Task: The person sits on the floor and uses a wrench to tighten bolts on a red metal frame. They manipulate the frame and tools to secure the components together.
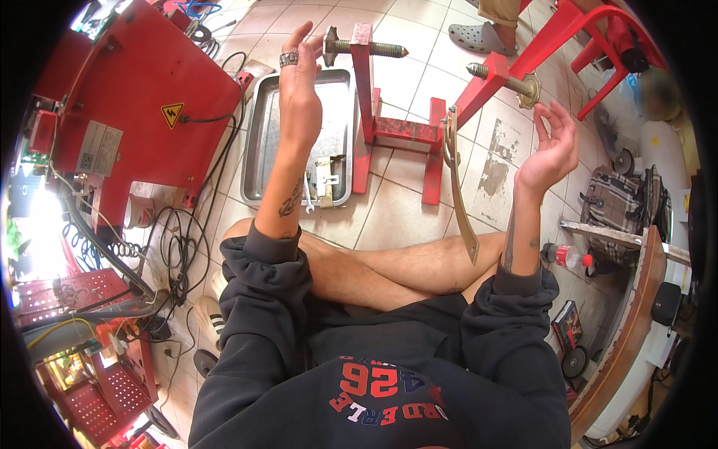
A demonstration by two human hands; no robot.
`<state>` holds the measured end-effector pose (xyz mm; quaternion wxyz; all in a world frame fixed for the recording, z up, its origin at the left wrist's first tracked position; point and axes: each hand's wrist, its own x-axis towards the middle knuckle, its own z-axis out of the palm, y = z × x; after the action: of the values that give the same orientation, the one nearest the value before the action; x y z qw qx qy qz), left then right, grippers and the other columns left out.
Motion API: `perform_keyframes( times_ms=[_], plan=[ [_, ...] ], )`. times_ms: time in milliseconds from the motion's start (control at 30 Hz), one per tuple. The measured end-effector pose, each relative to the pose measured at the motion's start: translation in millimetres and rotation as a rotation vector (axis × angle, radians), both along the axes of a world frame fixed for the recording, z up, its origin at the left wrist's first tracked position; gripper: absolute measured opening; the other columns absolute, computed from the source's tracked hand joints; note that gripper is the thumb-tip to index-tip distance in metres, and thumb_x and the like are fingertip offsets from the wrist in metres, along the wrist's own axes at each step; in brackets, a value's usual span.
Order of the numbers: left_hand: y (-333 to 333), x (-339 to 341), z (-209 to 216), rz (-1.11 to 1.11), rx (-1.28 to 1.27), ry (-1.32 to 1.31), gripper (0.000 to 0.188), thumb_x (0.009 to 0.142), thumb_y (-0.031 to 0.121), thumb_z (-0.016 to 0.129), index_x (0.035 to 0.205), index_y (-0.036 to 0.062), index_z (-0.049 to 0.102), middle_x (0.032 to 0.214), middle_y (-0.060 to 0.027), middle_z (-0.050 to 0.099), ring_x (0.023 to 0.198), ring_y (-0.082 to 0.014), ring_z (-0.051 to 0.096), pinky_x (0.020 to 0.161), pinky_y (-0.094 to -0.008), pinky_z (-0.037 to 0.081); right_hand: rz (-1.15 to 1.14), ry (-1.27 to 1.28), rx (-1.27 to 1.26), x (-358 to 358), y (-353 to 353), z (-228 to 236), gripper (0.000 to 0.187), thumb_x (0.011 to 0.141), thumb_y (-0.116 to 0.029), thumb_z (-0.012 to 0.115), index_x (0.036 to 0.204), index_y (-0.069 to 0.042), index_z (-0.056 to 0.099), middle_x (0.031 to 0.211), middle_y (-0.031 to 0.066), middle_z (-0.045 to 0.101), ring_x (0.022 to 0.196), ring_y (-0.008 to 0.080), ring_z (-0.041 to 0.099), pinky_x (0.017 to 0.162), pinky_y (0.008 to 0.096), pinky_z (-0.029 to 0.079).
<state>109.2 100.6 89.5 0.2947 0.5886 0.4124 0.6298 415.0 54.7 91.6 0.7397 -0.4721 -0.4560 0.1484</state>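
Note:
A red metal wheel stand (404,133) stands on the floor before my crossed legs. Pointed threaded spindles pass through its two uprights, with a round notched knob at each outer end. My left hand (301,97), a ring on one finger, is raised beside the left knob (330,46). Its fingers are stretched out and the fingertips reach the knob's edge; whether they touch it is hard to tell. At the right knob (529,91), my right hand (550,153) is open, fingers loosely bent and fingertips just below the rim. A curved brass-coloured strip (458,194) hangs from the stand's right side.
Left of the stand lies a metal tray (253,142) holding a wrench (309,198) and small parts. A red machine (161,105) and tangled black cables (179,258) fill the left. On the right are a bottle (566,257) and plaid bag (621,206). Another person's clog (479,39) is behind.

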Motion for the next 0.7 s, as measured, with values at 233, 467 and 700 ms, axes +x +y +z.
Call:
perform_keyframes(
  times_ms=[233,467,700],
  plan=[
    [1,1,4,0.056,-0.098,0.047,0.057,0.106,0.047,0.03,0.136,0.0015,0.048,0.115,-0.0231,0.063,0.106,-0.0276,0.06,0.096,-0.0387,0.044,0.004,-0.068,-0.094,-12,5,0,0.051,0.106,-0.035,0.035,0.122,0.006,0.059,0.115,0.0156,0.064,0.107,0.023,0.062,0.091,0.0368,0.052],
    [1,-10,4,0.183,-0.063,0.049,0.053,0.106,0.043,0.035,0.118,-0.0027,0.059,0.098,-0.0156,0.068,0.092,-0.0216,0.062,0.089,-0.0362,0.047,0.104,-0.187,-0.3,-13,-13,16,0.056,0.106,-0.04,0.038,0.12,0.008,0.061,0.112,0.0188,0.064,0.102,0.024,0.063,0.087,0.037,0.051],
    [-5,-9,11,0.238,0.015,0.005,0.054,0.107,0.034,0.033,0.094,-0.0072,0.066,0.106,-0.0173,0.068,0.093,-0.0216,0.067,0.088,-0.0351,0.051,0.092,-0.295,-0.331,-14,-21,23,0.059,0.105,-0.043,0.036,0.14,0.004,0.048,0.131,0.0195,0.059,0.119,0.0285,0.059,0.101,0.0386,0.044]
  ],
)
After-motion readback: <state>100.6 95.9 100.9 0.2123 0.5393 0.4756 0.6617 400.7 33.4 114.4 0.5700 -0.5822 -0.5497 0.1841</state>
